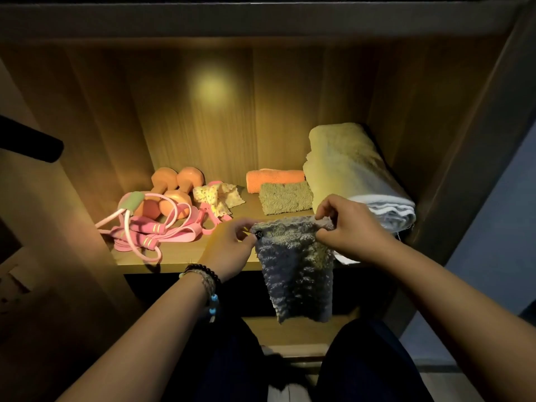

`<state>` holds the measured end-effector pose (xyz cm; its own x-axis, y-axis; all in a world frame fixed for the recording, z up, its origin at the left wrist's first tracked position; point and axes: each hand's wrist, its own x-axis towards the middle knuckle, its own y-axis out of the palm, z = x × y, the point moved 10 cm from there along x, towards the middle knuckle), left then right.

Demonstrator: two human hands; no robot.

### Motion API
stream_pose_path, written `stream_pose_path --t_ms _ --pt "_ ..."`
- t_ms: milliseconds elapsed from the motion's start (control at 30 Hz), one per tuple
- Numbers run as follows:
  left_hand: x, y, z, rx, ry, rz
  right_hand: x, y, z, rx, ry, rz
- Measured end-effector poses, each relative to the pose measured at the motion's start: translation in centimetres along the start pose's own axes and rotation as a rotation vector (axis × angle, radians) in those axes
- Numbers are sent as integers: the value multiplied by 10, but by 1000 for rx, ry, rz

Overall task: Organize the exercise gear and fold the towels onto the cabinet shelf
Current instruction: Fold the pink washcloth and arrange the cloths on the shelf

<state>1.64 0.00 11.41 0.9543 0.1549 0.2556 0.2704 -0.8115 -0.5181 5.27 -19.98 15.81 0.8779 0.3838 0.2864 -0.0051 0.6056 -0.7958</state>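
Observation:
A small grey fluffy towel (295,271) hangs over the front edge of the wooden cabinet shelf (179,253). My left hand (229,250) pinches its upper left corner and my right hand (345,224) pinches its upper right corner. On the shelf behind lie a folded olive towel (285,197), a rolled orange towel (275,179) and a big folded white towel (356,181) at the right. Two orange dumbbells (171,190) lie at the left, with pink resistance bands and a skipping rope (153,230) heaped in front of them.
A small yellow dotted cloth (217,198) lies between the dumbbells and the olive towel. The cabinet's side walls (452,134) close the shelf on both sides. A dark bar (32,143) juts in from the left. My knees are below the shelf.

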Motion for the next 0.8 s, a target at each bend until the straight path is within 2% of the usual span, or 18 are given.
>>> stream_pose_path --t_ms 100,167,300,400,533,667,800 --pt "12 -14 5 -8 -98 -24 27 10 11 -77 -10 96" --pt "23 -24 12 -79 -176 -27 45 14 13 -113 47 135" --pt "46 -31 15 -322 -282 22 76 11 22 66 128 110" --pt "71 -56 0 -207 -210 -73 101 0 40 2 147 50" --pt "91 -100 -49 -45 -35 -242 127 -29 69 127 115 -70" --pt "92 -122 -64 -130 38 -300 122 -48 88 222 -5 -164" --pt "83 -119 -48 -324 16 -254 108 -42 86 167 -36 -96"
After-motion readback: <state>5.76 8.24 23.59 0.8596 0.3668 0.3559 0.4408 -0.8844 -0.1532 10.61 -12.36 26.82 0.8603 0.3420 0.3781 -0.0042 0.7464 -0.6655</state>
